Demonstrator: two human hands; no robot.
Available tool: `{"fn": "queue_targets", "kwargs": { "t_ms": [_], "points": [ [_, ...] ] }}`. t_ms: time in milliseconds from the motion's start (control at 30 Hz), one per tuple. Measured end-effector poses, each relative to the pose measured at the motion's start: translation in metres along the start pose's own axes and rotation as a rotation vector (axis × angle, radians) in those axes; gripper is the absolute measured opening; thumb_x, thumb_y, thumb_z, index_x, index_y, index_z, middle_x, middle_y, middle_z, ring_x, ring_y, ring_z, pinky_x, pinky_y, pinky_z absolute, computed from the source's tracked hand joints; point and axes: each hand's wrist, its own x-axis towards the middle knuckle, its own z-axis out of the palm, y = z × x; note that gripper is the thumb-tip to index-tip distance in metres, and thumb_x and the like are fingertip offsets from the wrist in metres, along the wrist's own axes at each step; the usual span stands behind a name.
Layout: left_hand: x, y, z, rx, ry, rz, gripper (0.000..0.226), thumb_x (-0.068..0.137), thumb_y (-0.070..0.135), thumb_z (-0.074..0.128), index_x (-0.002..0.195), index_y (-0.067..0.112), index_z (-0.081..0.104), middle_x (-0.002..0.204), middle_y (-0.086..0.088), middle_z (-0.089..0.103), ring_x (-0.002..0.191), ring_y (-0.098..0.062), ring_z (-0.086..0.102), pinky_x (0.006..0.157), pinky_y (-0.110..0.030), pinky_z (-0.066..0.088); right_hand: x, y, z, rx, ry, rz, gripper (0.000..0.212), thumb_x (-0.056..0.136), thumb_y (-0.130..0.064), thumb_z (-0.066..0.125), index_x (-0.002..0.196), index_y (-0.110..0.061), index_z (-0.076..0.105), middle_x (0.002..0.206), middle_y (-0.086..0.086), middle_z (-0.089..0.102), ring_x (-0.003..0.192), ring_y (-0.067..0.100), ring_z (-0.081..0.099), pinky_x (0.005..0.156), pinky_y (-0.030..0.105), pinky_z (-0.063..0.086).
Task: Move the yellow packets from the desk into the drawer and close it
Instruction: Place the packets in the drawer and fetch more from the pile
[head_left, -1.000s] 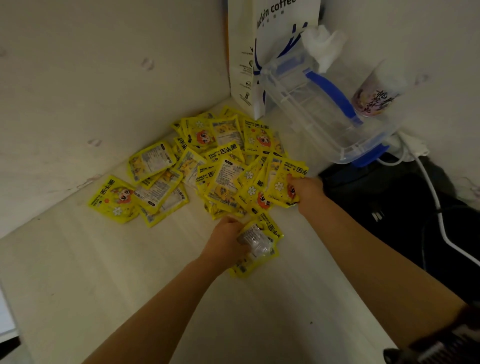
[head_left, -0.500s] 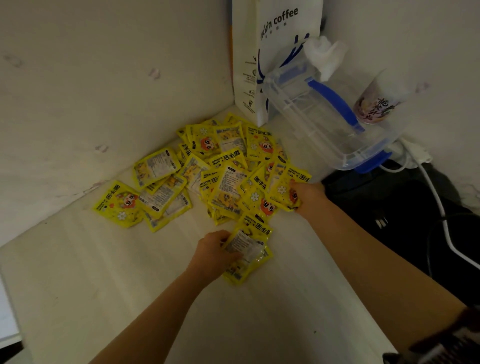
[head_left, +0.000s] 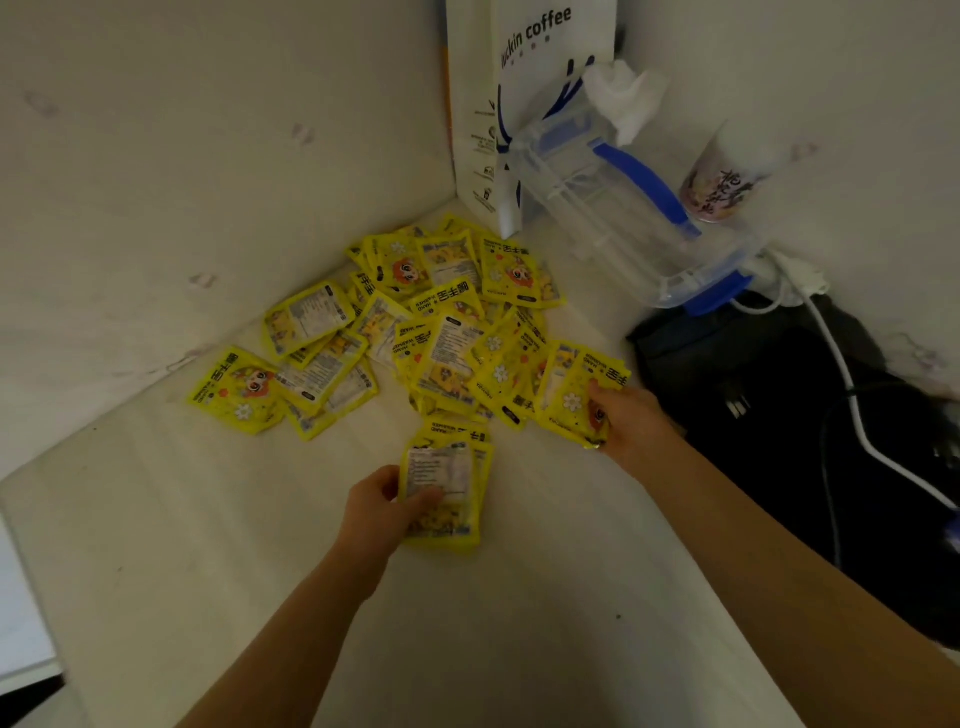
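- Although the yellow packets (head_left: 415, 332) lie in a loose, overlapping heap in the back corner of the desk (head_left: 208, 519), a few already sit in each of the person's hands.
- The left hand (head_left: 376, 512) grips a small stack of packets (head_left: 447, 493) just in front of the heap, thumb curled across its printed face and the other fingers hidden beneath.
- The right hand (head_left: 631, 423) pinches the packet at the heap's right edge (head_left: 576, 400), thumb on top; how its other fingers lie cannot be told.
- Judging by their look, the packets are thin, light, glossy sachets, pliant rather than stiff, and likely to slide off one another.
- A hold across the flat faces of a squared stack, thumb above and fingers below, seems safer than nipping a corner, since loose ones could fan out and drop.
- The drawer is not in view, so whether it stands open cannot be told.
- A clear plastic box (head_left: 623, 228) with blue clips leans tilted in the corner; it appears to hold nothing.
- A white coffee bag (head_left: 519, 104) stands behind it, its contents unseen, with crumpled tissue (head_left: 626, 98) at the box's upper edge.
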Motion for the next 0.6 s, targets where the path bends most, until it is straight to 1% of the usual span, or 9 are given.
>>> {"fn": "queue_targets", "kwargs": {
  "t_ms": [67,133,200,267,333,400,467,533,600],
  "points": [
    [-0.007,-0.006,-0.003,-0.052,-0.001,-0.011,0.020,0.077,0.006,0.075,0.097,0.007,0.069,0.093,-0.015,0.073,0.088,-0.033,0.070,0.082,-0.047,0.057,-0.002,0.017,-0.013,-0.058,0.026,-0.003,0.017,0.091,-0.017,0.060,0.106,-0.014,0.066,0.118,0.011,0.066,0.096,0.028,0.066,0.093,0.053,0.051],
    [-0.014,-0.011,-0.005,-0.087,-0.003,-0.014,0.021,0.077,0.007,0.075,0.098,0.008,0.070,0.093,-0.014,0.074,0.088,-0.033,0.071,0.082,-0.046,0.057,-0.013,0.030,-0.023,-0.069,0.042,0.005,0.009,0.091,-0.017,0.060,0.098,-0.016,0.066,0.114,0.011,0.067,0.094,0.028,0.066,0.091,0.051,0.052],
    [-0.020,-0.016,-0.008,-0.101,-0.015,-0.015,0.021,0.078,0.007,0.075,0.098,0.008,0.070,0.093,-0.014,0.074,0.087,-0.032,0.071,0.081,-0.045,0.058,-0.034,0.040,-0.030,-0.038,0.034,0.004,0.014,0.094,-0.014,0.056,0.105,-0.015,0.064,0.104,0.008,0.068,0.090,0.025,0.066,0.088,0.048,0.052],
    [-0.025,-0.021,-0.011,-0.109,-0.036,-0.014,0.021,0.078,0.006,0.074,0.099,0.008,0.069,0.094,-0.014,0.074,0.087,-0.032,0.071,0.081,-0.045,0.058,-0.055,0.052,-0.037,0.007,0.021,-0.018,0.015,0.094,-0.009,0.053,0.104,-0.012,0.065,0.096,0.005,0.069,0.086,0.021,0.066,0.085,0.045,0.053],
    [-0.030,-0.027,-0.014,-0.121,-0.061,-0.012,0.022,0.079,0.004,0.072,0.101,0.007,0.069,0.095,-0.015,0.074,0.087,-0.032,0.071,0.079,-0.044,0.058,-0.076,0.067,-0.044,0.037,0.027,-0.041,0.016,0.094,-0.008,0.053,0.105,-0.011,0.066,0.101,0.008,0.069,0.091,0.023,0.067,0.084,0.045,0.054],
    [-0.036,-0.033,-0.018,-0.131,-0.082,-0.011,0.023,0.080,0.002,0.070,0.103,0.006,0.068,0.096,-0.014,0.074,0.088,-0.032,0.071,0.078,-0.042,0.058,-0.097,0.084,-0.049,0.039,0.054,-0.039,0.023,0.094,-0.009,0.054,0.115,-0.007,0.063,0.110,0.011,0.068,0.099,0.028,0.067,0.084,0.045,0.055],
    [-0.041,-0.038,-0.023,-0.122,-0.107,0.001,0.024,0.080,0.002,0.070,0.104,0.006,0.068,0.096,-0.013,0.074,0.088,-0.032,0.071,0.076,-0.041,0.058,-0.115,0.103,-0.050,0.054,0.075,-0.042,0.027,0.094,-0.009,0.054,0.119,-0.004,0.061,0.112,0.013,0.068,0.103,0.031,0.066,0.085,0.047,0.055],
    [-0.047,-0.044,-0.029,-0.105,-0.144,0.013,0.024,0.080,0.001,0.070,0.104,0.005,0.068,0.096,-0.014,0.074,0.088,-0.032,0.071,0.077,-0.042,0.058,-0.135,0.120,-0.050,0.070,0.108,-0.053,0.027,0.093,-0.008,0.054,0.120,-0.003,0.061,0.114,0.014,0.067,0.104,0.033,0.065,0.090,0.051,0.053],
    [-0.052,-0.048,-0.037,-0.079,-0.178,0.019,0.024,0.080,0.001,0.070,0.104,0.005,0.068,0.096,-0.014,0.074,0.087,-0.031,0.071,0.077,-0.042,0.058,-0.153,0.139,-0.050,0.100,0.155,-0.069,0.023,0.093,-0.007,0.055,0.114,-0.005,0.063,0.111,0.013,0.068,0.102,0.033,0.065,0.091,0.052,0.051]
  ]
}}
